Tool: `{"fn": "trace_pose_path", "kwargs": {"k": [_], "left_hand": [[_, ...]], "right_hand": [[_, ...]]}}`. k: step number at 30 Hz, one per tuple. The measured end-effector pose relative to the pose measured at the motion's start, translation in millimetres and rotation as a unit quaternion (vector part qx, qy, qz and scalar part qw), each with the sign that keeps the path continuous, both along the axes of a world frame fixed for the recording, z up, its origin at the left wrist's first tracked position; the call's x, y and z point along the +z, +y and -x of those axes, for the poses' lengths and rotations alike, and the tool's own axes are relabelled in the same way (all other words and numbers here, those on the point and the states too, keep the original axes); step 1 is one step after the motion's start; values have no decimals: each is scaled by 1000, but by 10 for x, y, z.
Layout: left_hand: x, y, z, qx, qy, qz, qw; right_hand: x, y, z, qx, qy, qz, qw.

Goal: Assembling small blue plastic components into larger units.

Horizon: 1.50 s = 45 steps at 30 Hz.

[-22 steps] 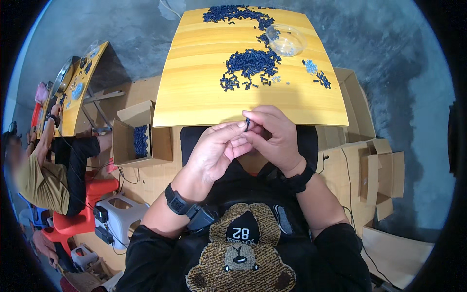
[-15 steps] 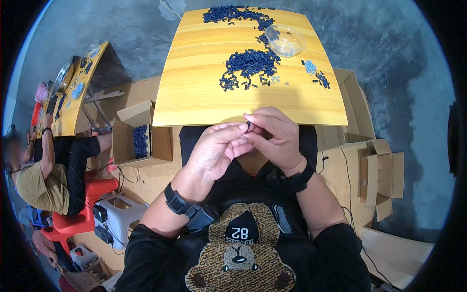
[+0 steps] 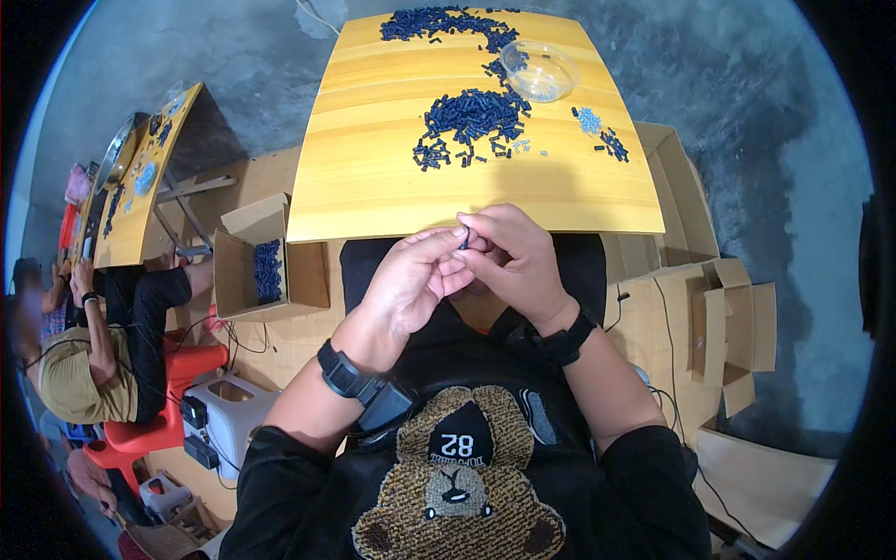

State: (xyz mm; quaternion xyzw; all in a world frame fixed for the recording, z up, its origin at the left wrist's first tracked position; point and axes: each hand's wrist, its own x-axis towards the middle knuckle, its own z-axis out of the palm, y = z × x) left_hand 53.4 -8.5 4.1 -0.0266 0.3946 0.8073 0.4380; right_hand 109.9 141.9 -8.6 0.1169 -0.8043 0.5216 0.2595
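Observation:
Just off the table's near edge, both my hands meet around one small black cylindrical piece [image 3: 464,239]. My left hand [image 3: 418,271] pinches it between thumb and fingers. From the other side, my right hand [image 3: 516,261] closes its thumb and fingertips on the same piece. Fingers cover much of it, so its details cannot be made out. On the wooden table [image 3: 373,187] beyond lies a heap of similar short black pieces [image 3: 476,117]. To its right are a small pile of pale translucent bits [image 3: 589,120] and several loose black pieces [image 3: 613,146].
A clear round plastic bowl [image 3: 539,96] stands on the table beside another black heap [image 3: 425,23]. An open carton [image 3: 233,280] holding black pieces sits left; empty-looking cartons [image 3: 737,317] lie right. Another person [image 3: 84,373] sits at a second table [image 3: 140,219].
My hands have shifted slightly left while still gripping the small piece, which now stands more upright. The whole view has moved a little. The person at left has lowered an arm somewhat.

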Motion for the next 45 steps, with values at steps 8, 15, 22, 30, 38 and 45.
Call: {"fn": "trace_pose_path", "kwargs": {"k": [8,15,22,30,38,45], "left_hand": [[-178,40,-1,5,-8,46,999],[-436,145,9,-5,-62,58,996],[-619,232,53,-7,-73,118,990],[-709,261,107,8,-89,105,991],[-760,251,143,1,-105,85,991],[-701,222,151,-9,-98,69,993]], "right_hand": [[-37,-24,-33,-33,-48,9,998],[-169,-2,1,-95,-113,-103,984],[-209,28,1,-114,-186,-195,956],[-319,68,73,-120,-176,-213,954],[-344,135,111,-94,-179,-181,962],[-320,140,125,-86,-188,-172,963]]}}
